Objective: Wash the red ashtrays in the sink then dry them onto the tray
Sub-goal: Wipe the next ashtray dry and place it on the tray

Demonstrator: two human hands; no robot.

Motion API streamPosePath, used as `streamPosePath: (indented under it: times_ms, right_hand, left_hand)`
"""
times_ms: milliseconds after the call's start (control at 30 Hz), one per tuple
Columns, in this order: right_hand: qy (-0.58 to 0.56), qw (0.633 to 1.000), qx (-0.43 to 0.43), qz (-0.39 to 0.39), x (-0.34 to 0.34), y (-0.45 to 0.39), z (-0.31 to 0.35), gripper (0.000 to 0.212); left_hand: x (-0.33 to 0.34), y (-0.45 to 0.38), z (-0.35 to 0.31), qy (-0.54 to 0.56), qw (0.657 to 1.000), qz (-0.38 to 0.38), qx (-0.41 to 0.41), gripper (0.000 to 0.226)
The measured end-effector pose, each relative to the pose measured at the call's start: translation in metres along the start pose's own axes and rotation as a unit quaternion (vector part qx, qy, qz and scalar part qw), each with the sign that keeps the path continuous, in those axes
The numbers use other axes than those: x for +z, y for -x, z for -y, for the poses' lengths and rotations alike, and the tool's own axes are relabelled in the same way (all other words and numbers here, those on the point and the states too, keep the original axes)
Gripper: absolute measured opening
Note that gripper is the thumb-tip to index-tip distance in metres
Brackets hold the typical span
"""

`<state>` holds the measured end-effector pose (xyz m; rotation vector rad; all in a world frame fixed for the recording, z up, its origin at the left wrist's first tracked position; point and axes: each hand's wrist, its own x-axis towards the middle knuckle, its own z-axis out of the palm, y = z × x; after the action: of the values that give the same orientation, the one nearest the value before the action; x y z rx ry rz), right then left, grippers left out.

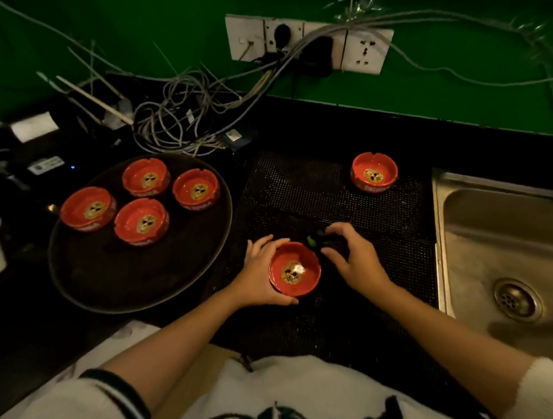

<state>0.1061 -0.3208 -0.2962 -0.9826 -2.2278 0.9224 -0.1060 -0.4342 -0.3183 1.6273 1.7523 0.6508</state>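
White sleeves (87, 412) fill the near edge, and two bare forearms reach out from them over a dark mesh mat (333, 199) on the black table (24, 338). On the near part of that mat, the left hand (260, 276) grips a red ashtray (294, 269), fingers curled round its far and left rim and thumb under its near side. Just right of it, the right hand (356, 258) closes its fingers on a small dark thing with a green spot (312, 240); what it is cannot be told. Another red ashtray (374, 172) sits at the mat's far right corner. To the left, a round dark tray (137, 282) carries four red ashtrays (141, 220) grouped on its far half. At the right edge lies the steel sink (513, 243), with its drain (517, 300). Tangled cables (179, 118) run to wall sockets (310, 42) on the green wall.
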Motion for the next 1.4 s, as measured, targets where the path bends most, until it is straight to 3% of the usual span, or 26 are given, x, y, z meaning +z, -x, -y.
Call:
streamPosePath:
  times_ms: [133,267,367,500,633,800,900,967,1033,1100,1200,1300,1400]
  right_hand:
    - [0.015,0.987,-0.133,0.090,0.026,0.038,0.024,0.031]
    - [0.129,0.971,-0.172,0.107,0.053,0.052,0.020,0.028]
    - [0.210,0.954,-0.191,0.093,0.067,0.043,0.018,0.031]
    - [0.258,0.938,-0.196,0.122,0.074,0.019,0.026,0.027]
    - [0.208,0.913,-0.276,0.214,0.064,-0.003,0.035,0.035]
    - [0.143,0.869,-0.363,0.305,0.035,-0.015,0.036,0.036]
    - [0.189,0.857,-0.384,0.287,0.033,-0.005,0.028,0.036]
    - [0.250,0.875,-0.345,0.231,0.039,0.014,0.025,0.037]
    - [0.291,0.902,-0.265,0.179,0.048,0.031,0.027,0.043]
    - [0.314,0.919,-0.177,0.161,0.057,0.038,0.032,0.058]
    - [0.314,0.927,-0.155,0.134,0.067,0.037,0.036,0.049]
    - [0.281,0.917,-0.234,0.161,0.063,0.027,0.029,0.042]
    - [0.216,0.876,-0.340,0.264,0.045,0.013,0.022,0.035]
  left_hand:
    - [0.004,0.022,0.001,-0.027,0.999,0.011,0.021,0.131]
    - [0.037,0.047,-0.003,-0.047,0.994,-0.097,-0.029,0.145]
    - [0.058,0.050,-0.010,-0.042,0.980,-0.184,-0.071,0.133]
    - [0.066,0.039,-0.013,-0.019,0.967,-0.235,-0.097,0.106]
    - [0.051,0.030,0.003,-0.044,0.978,-0.199,-0.043,0.110]
    - [0.005,0.011,0.013,-0.069,0.994,0.005,0.082,0.118]
    - [-0.003,0.004,0.007,-0.116,0.983,0.069,0.122,0.126]
    - [0.004,0.009,0.003,-0.123,0.987,0.041,0.099,0.134]
    - [0.022,0.024,0.000,-0.097,0.993,-0.044,0.043,0.136]
    - [0.047,0.039,-0.003,-0.042,0.989,-0.138,-0.011,0.123]
    - [0.072,0.047,-0.007,0.002,0.975,-0.218,-0.051,0.106]
    - [0.059,0.038,-0.001,0.015,0.979,-0.200,-0.041,0.106]
    - [0.024,0.030,0.004,-0.002,0.998,-0.059,0.031,0.115]
